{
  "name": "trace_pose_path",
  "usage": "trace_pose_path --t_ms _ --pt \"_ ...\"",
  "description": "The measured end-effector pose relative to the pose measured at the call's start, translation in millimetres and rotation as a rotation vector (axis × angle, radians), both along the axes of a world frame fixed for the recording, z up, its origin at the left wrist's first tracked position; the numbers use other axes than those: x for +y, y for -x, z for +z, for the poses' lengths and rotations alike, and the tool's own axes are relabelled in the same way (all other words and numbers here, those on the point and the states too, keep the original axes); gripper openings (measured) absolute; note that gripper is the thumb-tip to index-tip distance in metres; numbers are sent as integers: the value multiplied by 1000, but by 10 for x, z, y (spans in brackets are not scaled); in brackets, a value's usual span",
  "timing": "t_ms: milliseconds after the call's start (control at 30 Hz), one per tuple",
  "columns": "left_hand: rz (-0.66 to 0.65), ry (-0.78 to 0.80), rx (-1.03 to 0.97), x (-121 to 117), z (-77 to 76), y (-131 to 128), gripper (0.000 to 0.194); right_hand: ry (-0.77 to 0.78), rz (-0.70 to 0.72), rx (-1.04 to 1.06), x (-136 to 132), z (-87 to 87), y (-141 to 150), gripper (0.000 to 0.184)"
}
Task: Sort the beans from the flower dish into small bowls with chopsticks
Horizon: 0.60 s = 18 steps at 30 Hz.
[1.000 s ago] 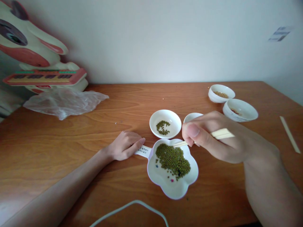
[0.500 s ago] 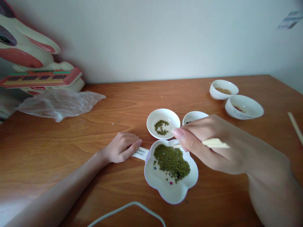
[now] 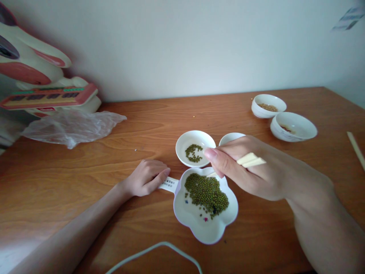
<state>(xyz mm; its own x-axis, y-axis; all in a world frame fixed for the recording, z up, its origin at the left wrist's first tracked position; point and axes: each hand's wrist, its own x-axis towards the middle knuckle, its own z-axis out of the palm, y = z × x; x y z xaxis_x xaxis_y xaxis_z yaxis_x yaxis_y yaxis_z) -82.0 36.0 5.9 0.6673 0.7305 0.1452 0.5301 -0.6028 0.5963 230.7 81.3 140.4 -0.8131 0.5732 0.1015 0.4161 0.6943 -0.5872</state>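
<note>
A white flower-shaped dish [image 3: 205,228] with a heap of green mung beans [image 3: 207,192] sits on the wooden table [image 3: 85,171] in front of me. My right hand [image 3: 245,167] is closed on a pair of pale chopsticks [image 3: 251,160], whose tips point down at the far edge of the bean heap. My left hand [image 3: 146,177] rests on the table with its fingers curled, the forefinger pressing the dish's labelled handle [image 3: 169,184]. Just behind stands a small round white bowl [image 3: 195,141] holding a few green beans.
Another small white bowl [image 3: 229,137] is half hidden behind my right hand. Two more white bowls [image 3: 268,104] [image 3: 293,127] stand at the far right. A crumpled clear plastic bag [image 3: 71,127] and a big toy figure [image 3: 37,83] are at the far left. A white cable [image 3: 154,251] lies near me.
My right hand with the chopsticks has shifted left and slightly away, towards the round bowl with beans. My left hand has stayed on the dish's handle.
</note>
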Motion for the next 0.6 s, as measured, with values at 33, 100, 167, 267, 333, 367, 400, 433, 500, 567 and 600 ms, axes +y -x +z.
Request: trace_pose_path --t_ms 33,100,167,267,333,367,400,433,500,567,600 --pt "2 -3 1 0 1 0 37 4 -3 -6 6 0 1 56" --pt "11 -12 6 -1 3 1 37 5 -1 -9 12 1 4 57" --pt "14 -18 7 -4 3 2 36 3 7 -14 15 4 4 58" --pt "9 -21 3 -9 3 3 36 13 -2 -30 20 2 -6 58" --pt "8 -26 -3 -9 4 1 36 22 -13 -33 26 -5 -17 60" --pt "9 -29 -4 -8 5 0 36 24 -18 -34 30 -9 -22 60" --pt "9 -30 -6 -6 6 -2 36 24 -23 -34 34 -12 -26 60" --pt "9 -30 -7 -3 6 -3 36 20 -26 -31 39 -16 -30 60" --pt "9 -31 -4 1 6 -3 36 14 -31 -29 47 -21 -34 60" --pt "10 -33 -1 2 3 -1 36 17 -32 -25 53 -26 -39 61" --pt "12 -35 0 1 1 1 36 23 -32 -18 57 -29 -43 61"
